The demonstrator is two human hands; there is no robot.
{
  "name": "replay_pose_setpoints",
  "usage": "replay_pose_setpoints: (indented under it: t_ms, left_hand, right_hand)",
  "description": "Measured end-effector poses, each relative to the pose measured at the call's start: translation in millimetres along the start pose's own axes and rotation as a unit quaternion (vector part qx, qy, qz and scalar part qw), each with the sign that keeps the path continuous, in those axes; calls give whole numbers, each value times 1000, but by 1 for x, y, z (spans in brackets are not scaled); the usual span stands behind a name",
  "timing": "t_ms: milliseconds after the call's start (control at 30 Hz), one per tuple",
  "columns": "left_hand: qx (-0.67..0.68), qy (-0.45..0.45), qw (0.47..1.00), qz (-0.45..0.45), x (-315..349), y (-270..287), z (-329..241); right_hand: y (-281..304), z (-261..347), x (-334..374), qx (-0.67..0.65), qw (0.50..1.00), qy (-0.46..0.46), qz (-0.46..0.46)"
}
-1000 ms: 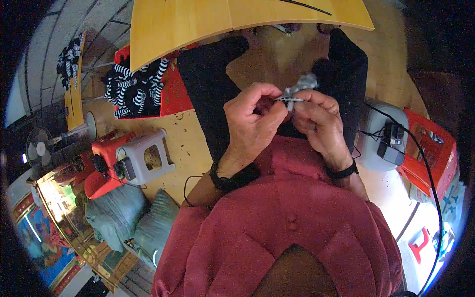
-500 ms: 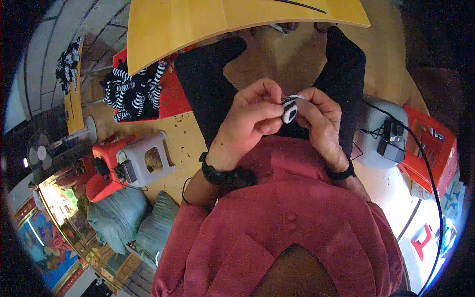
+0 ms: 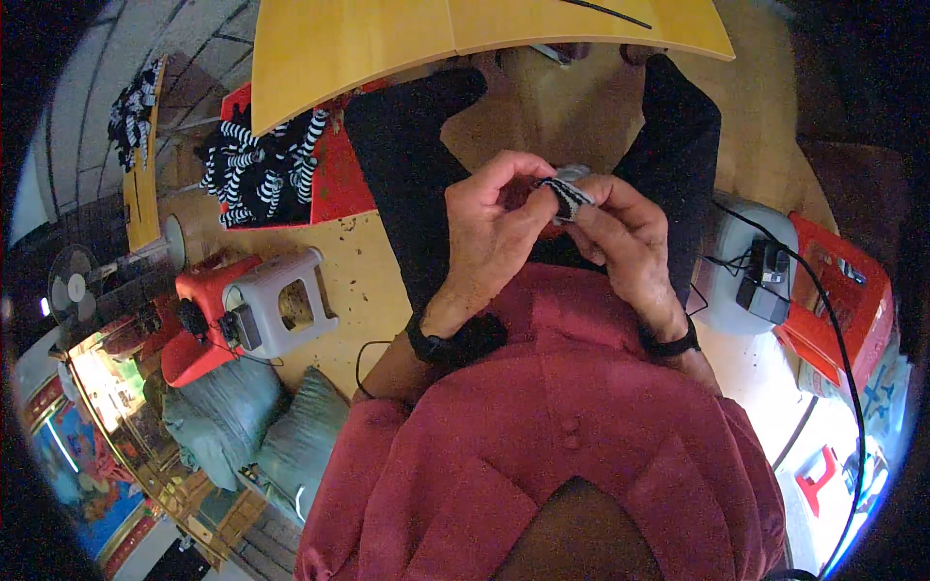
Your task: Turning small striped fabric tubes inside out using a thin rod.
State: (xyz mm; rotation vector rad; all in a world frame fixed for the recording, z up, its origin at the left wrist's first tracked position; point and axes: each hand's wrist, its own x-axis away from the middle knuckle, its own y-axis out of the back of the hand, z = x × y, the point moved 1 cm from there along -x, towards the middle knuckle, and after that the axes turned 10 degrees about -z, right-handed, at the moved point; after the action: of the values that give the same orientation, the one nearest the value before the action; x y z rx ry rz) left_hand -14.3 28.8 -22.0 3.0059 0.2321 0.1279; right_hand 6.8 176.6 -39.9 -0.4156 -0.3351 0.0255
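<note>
Above my lap, a small black-and-white striped fabric piece [image 3: 571, 201] is pinched between the fingers of both hands. My left hand [image 3: 487, 230] is closed on its left side, thumb and forefinger together at the dark end. My right hand [image 3: 628, 225] grips the right side, where a pale part shows at the top. The fingers cover much of the piece, so its full shape is hidden. Each wrist wears a black band.
At the left, a red surface [image 3: 344, 179] bears a pile of black-and-white striped fabric pieces [image 3: 266, 174]. A wooden table edge [image 3: 465, 44] curves across the front. Grey stools stand left [image 3: 276, 295] and right [image 3: 722, 261], with a black cable [image 3: 841, 334] on the right.
The striped piece has turned in my fingers: its round end with a dark patch no longer shows, and its stripes now run downward. Both hands remain on it.
</note>
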Motion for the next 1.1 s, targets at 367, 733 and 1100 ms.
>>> replay_pose_setpoints:
  t_ms: [367,733,1100]
  left_hand:
    - [307,252,916,59,-15,5,5]
    - [68,10,998,-16,-2,-3,12]
    - [7,2,999,32,-7,0,-7]
  right_hand:
    - [-5,-1,-4,122,979,40,-157]
    - [-2,-6,-8,190,966,155,-85]
    - [6,-6,0,-49,998,-41,3]
